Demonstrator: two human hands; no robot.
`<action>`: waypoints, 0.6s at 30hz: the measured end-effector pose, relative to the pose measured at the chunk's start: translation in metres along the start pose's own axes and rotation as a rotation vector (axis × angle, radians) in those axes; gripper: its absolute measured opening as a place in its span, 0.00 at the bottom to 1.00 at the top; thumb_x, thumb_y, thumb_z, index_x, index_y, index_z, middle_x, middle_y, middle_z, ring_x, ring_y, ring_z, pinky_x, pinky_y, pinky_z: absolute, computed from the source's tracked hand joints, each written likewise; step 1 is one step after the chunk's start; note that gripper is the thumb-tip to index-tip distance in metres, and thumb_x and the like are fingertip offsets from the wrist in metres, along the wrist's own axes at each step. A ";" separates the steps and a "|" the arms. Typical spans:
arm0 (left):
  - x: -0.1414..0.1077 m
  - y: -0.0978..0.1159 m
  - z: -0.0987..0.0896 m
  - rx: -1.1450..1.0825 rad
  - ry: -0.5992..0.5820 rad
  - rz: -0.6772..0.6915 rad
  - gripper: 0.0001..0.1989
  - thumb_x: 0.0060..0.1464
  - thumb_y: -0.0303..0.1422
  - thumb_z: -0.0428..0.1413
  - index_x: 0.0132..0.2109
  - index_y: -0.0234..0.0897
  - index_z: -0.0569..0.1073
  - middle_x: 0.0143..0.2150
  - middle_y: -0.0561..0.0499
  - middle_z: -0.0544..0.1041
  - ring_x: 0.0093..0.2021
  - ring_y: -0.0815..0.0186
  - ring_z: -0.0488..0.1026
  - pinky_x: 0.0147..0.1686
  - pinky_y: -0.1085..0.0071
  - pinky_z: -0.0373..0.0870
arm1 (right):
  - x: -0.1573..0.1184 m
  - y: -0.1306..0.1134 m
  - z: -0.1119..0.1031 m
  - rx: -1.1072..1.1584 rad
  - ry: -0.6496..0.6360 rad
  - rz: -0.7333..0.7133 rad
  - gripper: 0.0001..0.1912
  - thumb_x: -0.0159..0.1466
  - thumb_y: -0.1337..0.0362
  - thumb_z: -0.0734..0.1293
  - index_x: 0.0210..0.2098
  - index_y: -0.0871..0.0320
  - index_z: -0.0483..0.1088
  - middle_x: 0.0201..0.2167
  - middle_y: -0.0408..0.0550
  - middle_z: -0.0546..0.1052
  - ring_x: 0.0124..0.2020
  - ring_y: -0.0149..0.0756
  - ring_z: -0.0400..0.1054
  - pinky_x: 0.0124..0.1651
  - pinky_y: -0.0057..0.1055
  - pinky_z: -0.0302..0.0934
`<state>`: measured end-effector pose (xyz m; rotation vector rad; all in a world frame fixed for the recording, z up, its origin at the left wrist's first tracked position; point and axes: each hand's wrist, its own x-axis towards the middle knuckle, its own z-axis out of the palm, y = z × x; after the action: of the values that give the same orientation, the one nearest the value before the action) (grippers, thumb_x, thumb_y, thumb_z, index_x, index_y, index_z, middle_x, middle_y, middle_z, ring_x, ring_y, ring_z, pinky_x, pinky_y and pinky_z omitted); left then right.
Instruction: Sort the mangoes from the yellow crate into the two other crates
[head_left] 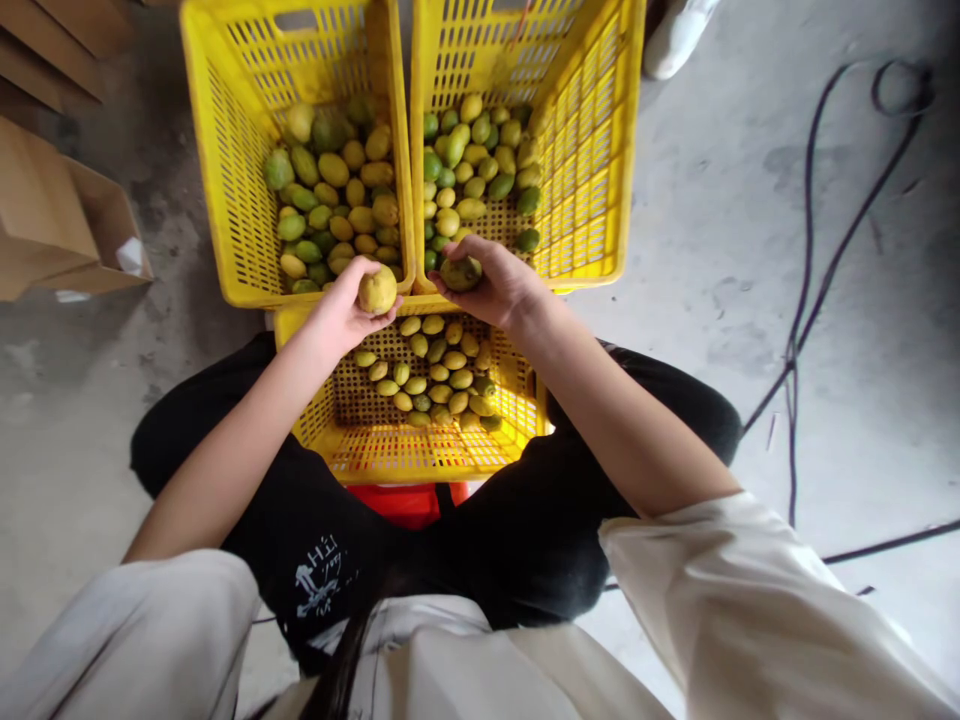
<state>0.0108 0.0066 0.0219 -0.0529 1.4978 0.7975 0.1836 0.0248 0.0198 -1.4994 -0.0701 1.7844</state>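
Note:
My left hand [352, 312] is closed round a yellow fruit [377, 290], above the near rim of the left yellow crate [225, 190]. A darker, greenish-brown fruit [461, 273] is held in my right hand [495, 285], over the near left corner of the right yellow crate [592, 150]. The two hands are apart. Both far crates hold several green and yellow fruits, those in the left one looking larger on the whole. Between my knees, below the hands, stands a third yellow crate [420, 468] with several small yellow-green fruits on its perforated bottom.
Cardboard boxes [45, 205] stand on the floor at the left. Black cables [806, 330] run over the grey concrete floor [697, 250] at the right. A white shoe [679, 38] shows beyond the right crate. Something red [397, 503] lies under the near crate.

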 end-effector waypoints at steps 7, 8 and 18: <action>0.000 0.003 -0.003 0.013 -0.077 -0.042 0.08 0.70 0.35 0.72 0.47 0.42 0.81 0.31 0.54 0.78 0.25 0.70 0.74 0.23 0.78 0.67 | 0.020 0.003 -0.009 -0.081 -0.005 0.002 0.13 0.83 0.56 0.70 0.42 0.53 0.75 0.40 0.47 0.81 0.53 0.44 0.85 0.51 0.37 0.85; 0.003 0.002 -0.004 0.015 -0.078 -0.023 0.09 0.69 0.34 0.74 0.47 0.42 0.81 0.31 0.54 0.78 0.25 0.71 0.74 0.23 0.79 0.66 | 0.027 0.006 -0.013 -0.106 -0.030 -0.039 0.12 0.81 0.54 0.72 0.43 0.53 0.75 0.42 0.48 0.83 0.56 0.47 0.85 0.53 0.42 0.86; 0.022 -0.002 -0.010 -0.033 -0.061 0.038 0.10 0.76 0.43 0.69 0.51 0.43 0.81 0.35 0.52 0.83 0.33 0.66 0.82 0.33 0.76 0.79 | 0.032 0.012 -0.016 -0.036 -0.087 -0.106 0.11 0.77 0.68 0.76 0.43 0.49 0.73 0.45 0.41 0.83 0.64 0.37 0.79 0.72 0.39 0.83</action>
<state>0.0000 0.0095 0.0007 -0.0242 1.4320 0.8475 0.1915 0.0284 -0.0169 -1.4160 -0.2222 1.7710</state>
